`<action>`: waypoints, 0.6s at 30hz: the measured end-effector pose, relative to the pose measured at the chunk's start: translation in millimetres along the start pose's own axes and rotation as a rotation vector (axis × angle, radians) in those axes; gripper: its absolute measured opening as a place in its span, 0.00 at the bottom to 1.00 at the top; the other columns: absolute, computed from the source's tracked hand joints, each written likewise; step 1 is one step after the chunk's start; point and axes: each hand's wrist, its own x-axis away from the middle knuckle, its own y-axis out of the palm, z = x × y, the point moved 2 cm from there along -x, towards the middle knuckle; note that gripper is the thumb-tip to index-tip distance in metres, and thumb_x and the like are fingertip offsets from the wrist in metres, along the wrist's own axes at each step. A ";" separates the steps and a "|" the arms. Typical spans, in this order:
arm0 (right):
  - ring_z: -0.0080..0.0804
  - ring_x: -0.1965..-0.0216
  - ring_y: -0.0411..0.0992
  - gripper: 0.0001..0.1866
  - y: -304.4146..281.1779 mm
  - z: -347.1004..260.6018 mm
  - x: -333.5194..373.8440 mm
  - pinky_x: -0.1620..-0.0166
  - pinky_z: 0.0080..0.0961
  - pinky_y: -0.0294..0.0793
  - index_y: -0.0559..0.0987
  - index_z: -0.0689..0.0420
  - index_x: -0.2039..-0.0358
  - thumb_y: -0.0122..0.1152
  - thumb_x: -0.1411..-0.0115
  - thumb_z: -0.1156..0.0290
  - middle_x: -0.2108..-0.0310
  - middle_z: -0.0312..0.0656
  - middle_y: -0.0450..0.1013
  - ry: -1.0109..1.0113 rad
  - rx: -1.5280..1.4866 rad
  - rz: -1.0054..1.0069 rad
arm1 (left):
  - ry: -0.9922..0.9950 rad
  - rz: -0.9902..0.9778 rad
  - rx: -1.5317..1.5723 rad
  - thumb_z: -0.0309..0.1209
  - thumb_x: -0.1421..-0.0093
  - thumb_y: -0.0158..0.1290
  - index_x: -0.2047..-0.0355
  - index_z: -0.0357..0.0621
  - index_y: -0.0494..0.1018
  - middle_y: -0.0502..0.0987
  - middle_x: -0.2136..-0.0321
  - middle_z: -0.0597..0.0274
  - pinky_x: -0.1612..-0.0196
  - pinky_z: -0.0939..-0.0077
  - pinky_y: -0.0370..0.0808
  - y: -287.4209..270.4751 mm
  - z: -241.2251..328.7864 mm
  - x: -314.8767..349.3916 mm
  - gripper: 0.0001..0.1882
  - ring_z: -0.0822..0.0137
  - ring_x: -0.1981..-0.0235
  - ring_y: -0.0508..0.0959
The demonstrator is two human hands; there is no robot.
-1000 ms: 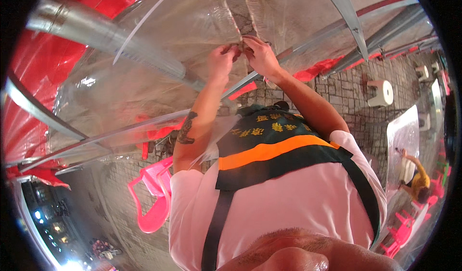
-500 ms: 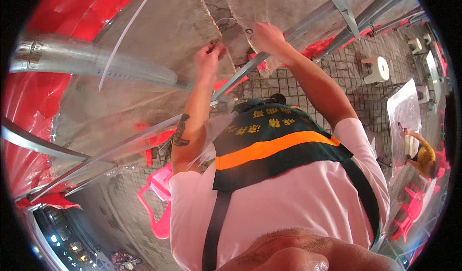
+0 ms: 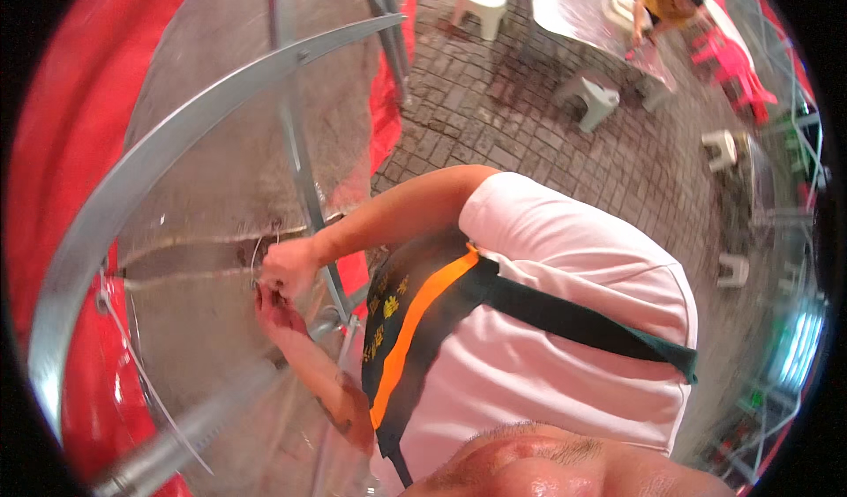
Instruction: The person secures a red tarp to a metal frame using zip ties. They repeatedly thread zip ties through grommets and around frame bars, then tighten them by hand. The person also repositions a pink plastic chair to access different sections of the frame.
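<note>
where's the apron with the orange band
In the head view, the apron is near the middle, against the pale shirt, with the right hand and left hand to its left.

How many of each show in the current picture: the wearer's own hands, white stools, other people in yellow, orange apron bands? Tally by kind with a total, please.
Wearer's hands, left hand and right hand: 2
White stools clearly visible: 4
Person in yellow: 1
Orange apron band: 1
Total: 8

clear plastic sheets [image 3: 198, 334], edges apart; thin pale tie [image 3: 255, 254] curved across gap
</note>
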 end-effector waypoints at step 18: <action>0.57 0.64 0.78 0.07 12.6 38.6 4.8 0.62 0.50 0.76 0.82 0.51 0.65 0.60 0.41 0.65 0.69 0.51 0.80 -0.094 0.166 0.087 | -0.147 -0.114 -0.039 0.32 0.29 0.53 0.50 0.43 0.77 0.82 0.56 0.59 0.54 0.66 0.81 8.3 4.0 12.3 0.11 0.61 0.57 0.82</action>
